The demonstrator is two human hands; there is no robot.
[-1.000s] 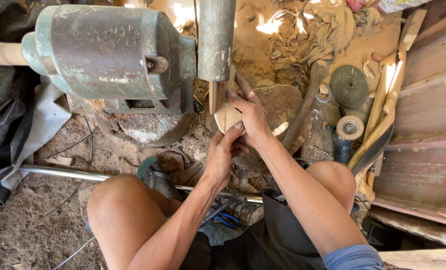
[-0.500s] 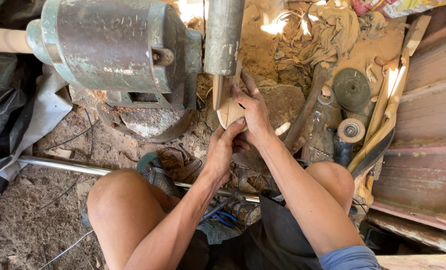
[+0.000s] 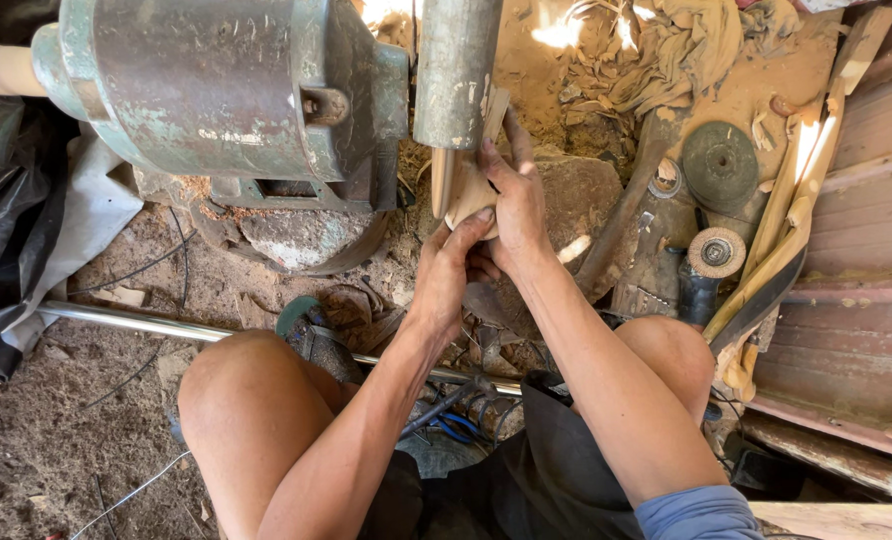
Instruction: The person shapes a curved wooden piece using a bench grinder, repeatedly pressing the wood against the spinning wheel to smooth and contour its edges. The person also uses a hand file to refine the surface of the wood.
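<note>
Right now both hands press a small pale wooden piece (image 3: pixel 469 195) against the lower end of a grey-green cylindrical drum (image 3: pixel 454 70) that sticks out beside the big worn green motor housing (image 3: pixel 221 90), so by my reading the step in hand is shaping or smoothing the wood on that drum. The left hand (image 3: pixel 444 280) comes up from below, fingers curled, fingertips pinching the bottom edge of the piece. The right hand (image 3: pixel 514 205) is closed round its right side, with 1 or 2 fingers stretched up along a thin wooden strip (image 3: pixel 494 112) next to the drum. The piece sits just under the drum's end, touching it as far as I can tell, above the sawdust-covered ground (image 3: pixel 46 430). Its long axis runs roughly up and down in the head view, the narrow end pointing up toward the drum and the broader end down toward the person's knees. Next, I judge, comes a steady grip and a slight turn of the piece, with fingertips kept off the drum face
</note>
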